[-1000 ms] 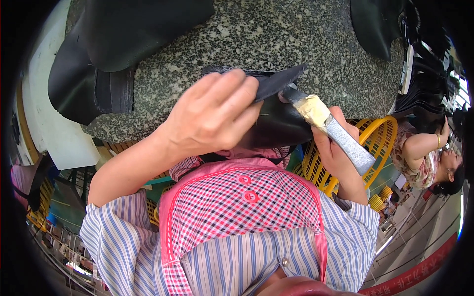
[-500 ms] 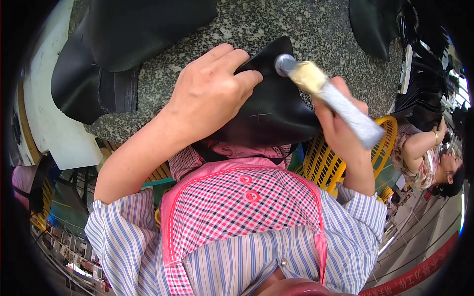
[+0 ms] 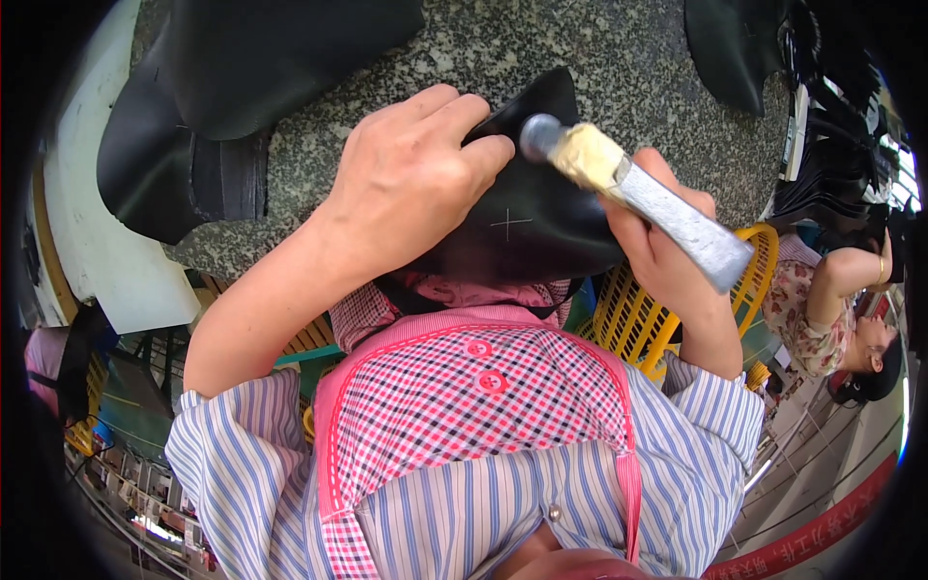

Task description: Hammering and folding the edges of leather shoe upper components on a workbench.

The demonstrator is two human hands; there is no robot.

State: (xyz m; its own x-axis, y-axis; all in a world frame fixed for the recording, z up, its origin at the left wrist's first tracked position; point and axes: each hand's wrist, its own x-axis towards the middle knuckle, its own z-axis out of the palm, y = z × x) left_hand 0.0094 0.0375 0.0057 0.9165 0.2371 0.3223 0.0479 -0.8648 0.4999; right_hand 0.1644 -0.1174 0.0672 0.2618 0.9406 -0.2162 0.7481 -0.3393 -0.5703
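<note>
While the left hand [image 3: 416, 184] lies palm down with its fingers spread flat across the upper left part of a black leather piece [image 3: 527, 227], the right hand [image 3: 657, 242] is wrapped tight around the grey handle of a brush [image 3: 628, 188], thumb and fingers closed on it. The brush slants from the lower right up to the left, and its pale, glue-caked head sits just above the top edge of the leather piece, right beside the left fingertips [image 3: 488, 150]; whether the head touches the leather cannot be told. The leather piece rests at the near edge of a speckled granite table [image 3: 619, 68], hanging slightly over it toward the person's chest, and a thin white cross is marked near its middle. Further out on the table, to the left, lie more black leather pieces [image 3: 242, 87], one large sheet over a stack, and another dark piece [image 3: 735, 48] lies at the far right. Below the hands show a pink checked apron [image 3: 474, 406] and a blue striped shirt [image 3: 251, 474]. A yellow plastic crate [image 3: 648, 319] stands under the right forearm, and another person in a floral top [image 3: 822, 319] is at the right edge.
</note>
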